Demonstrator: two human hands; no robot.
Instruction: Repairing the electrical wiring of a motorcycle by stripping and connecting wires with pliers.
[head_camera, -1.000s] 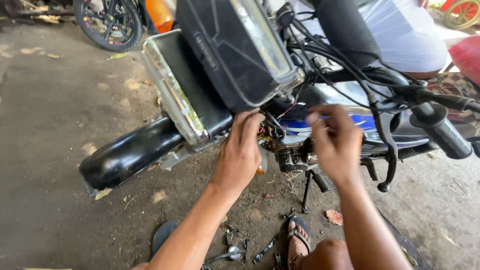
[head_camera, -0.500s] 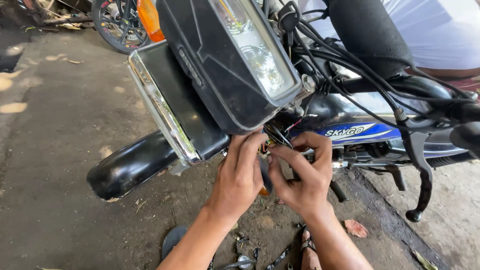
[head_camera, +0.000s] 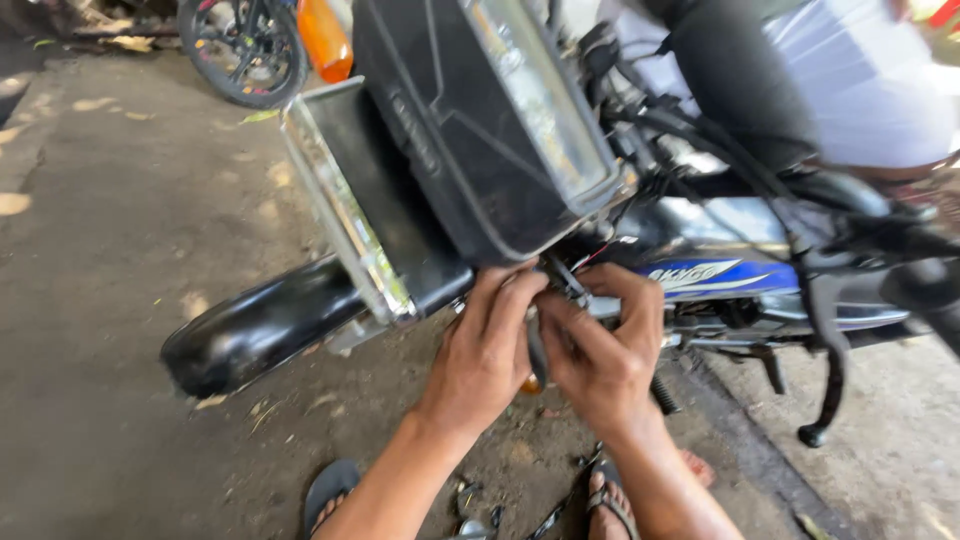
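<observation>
Both hands sit closer together than half a second ago, now meeting directly beneath the headlight housing (head_camera: 490, 140) of the motorcycle (head_camera: 720, 270). Left hand (head_camera: 485, 350) has its fingers curled up against the underside of the housing, beside the tilted number plate (head_camera: 350, 215); what the fingertips hold is hidden, so the grip cannot be confirmed. Right hand (head_camera: 600, 350) is closed with thumb and forefinger pinched around a small dark fitting (head_camera: 560, 280) among the wires just under the housing; the part is too small and blurred to identify. The two hands touch at the fingers. A small orange piece (head_camera: 531, 385) shows below, between the palms.

Black front mudguard (head_camera: 260, 325) projects to the left of the hands, below the plate. Brake lever (head_camera: 830, 350) hangs down at the right, well apart from the hands. Sandalled feet (head_camera: 610, 500) rest on the concrete floor (head_camera: 120, 250). Small metal parts (head_camera: 470, 510) lie on the ground between the feet. Another wheel (head_camera: 245, 50) stands at the upper left.
</observation>
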